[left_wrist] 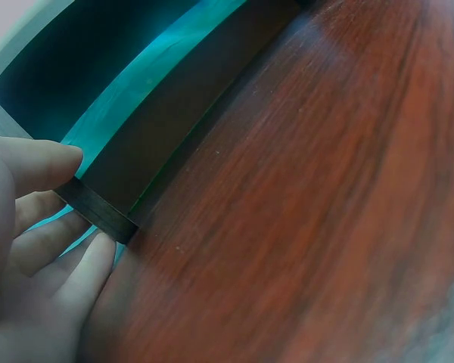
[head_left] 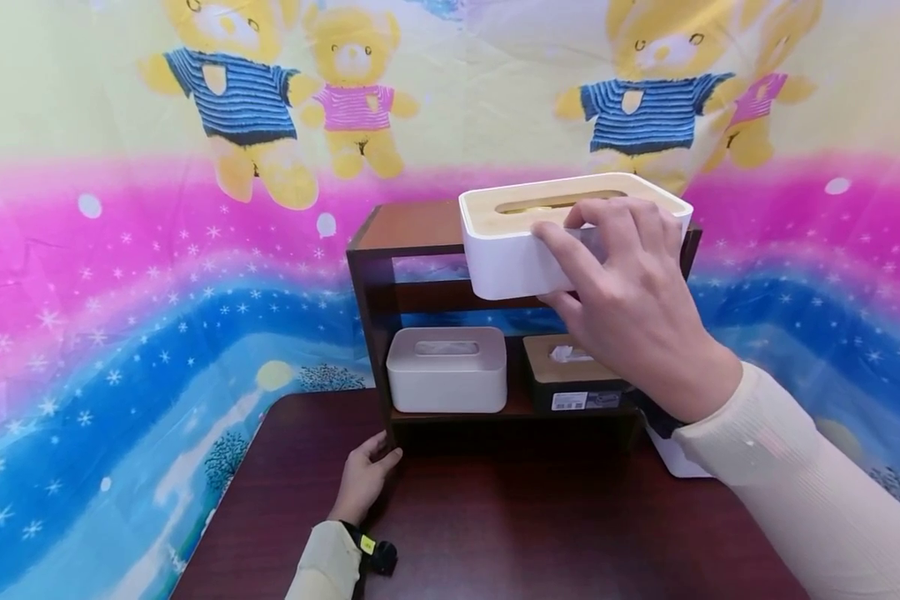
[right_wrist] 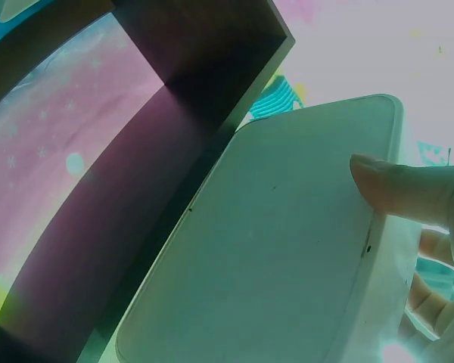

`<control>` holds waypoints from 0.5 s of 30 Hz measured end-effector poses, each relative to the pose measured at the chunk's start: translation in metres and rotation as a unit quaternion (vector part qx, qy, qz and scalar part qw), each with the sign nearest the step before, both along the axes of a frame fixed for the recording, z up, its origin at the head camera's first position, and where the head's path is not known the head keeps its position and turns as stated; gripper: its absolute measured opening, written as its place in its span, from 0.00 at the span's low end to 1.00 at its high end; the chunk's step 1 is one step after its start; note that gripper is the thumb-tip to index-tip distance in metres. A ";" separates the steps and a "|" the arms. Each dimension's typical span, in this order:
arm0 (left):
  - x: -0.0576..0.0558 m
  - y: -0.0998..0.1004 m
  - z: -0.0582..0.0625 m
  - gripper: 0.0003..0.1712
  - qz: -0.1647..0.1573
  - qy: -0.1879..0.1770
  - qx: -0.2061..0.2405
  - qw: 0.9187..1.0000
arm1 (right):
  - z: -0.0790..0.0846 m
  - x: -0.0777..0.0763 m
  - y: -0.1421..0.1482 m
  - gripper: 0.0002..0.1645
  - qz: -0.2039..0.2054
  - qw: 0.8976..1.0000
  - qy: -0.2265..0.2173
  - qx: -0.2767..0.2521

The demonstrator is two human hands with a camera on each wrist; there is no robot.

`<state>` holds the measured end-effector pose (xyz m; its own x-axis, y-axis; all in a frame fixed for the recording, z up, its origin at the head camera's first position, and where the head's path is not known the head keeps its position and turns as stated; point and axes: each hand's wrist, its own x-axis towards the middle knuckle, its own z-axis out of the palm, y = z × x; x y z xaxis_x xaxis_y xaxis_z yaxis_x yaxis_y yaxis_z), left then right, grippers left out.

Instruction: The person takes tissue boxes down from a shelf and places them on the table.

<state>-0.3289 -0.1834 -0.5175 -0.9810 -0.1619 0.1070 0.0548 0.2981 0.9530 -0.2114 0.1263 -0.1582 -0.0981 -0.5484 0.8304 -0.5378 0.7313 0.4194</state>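
Observation:
My right hand (head_left: 637,283) grips a white tissue box (head_left: 506,262) with a pale wooden lid and a long slot. The box is raised at the top of a dark brown wooden shelf (head_left: 371,292), overlapping its top board in the head view. In the right wrist view the thumb (right_wrist: 405,189) presses on the box's flat underside (right_wrist: 265,234), while the other fingers go round its far side. Low at the shelf's left side, my left hand (head_left: 363,479) holds the bottom of the side panel (left_wrist: 98,208) between thumb and fingers.
On the shelf's lower board sit a white tissue box (head_left: 446,375) and a black one with a brown lid (head_left: 562,367). Another white object (head_left: 682,458) stands right of the shelf, partly behind my sleeve. The dark red table (head_left: 495,525) meets a bear-print cloth backdrop (head_left: 217,317).

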 end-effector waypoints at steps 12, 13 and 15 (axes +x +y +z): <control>0.003 0.000 -0.008 0.31 0.000 -0.011 -0.011 1.000 | -0.006 0.008 0.006 0.40 -0.011 1.000 -0.005 0.011; 0.002 -0.001 -0.007 0.31 0.002 -0.010 -0.009 1.000 | -0.006 0.009 0.006 0.40 -0.012 1.000 -0.004 0.012; -0.001 -0.001 -0.004 0.32 0.002 0.001 -0.008 1.000 | -0.005 0.009 0.008 0.40 -0.018 1.000 -0.002 0.011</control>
<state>-0.3301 -0.1840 -0.5217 -0.9803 -0.1634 0.1112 0.0553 0.3136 0.9479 -0.2020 0.1346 -0.1628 -0.1219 -0.5631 0.8173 -0.5127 0.7408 0.4339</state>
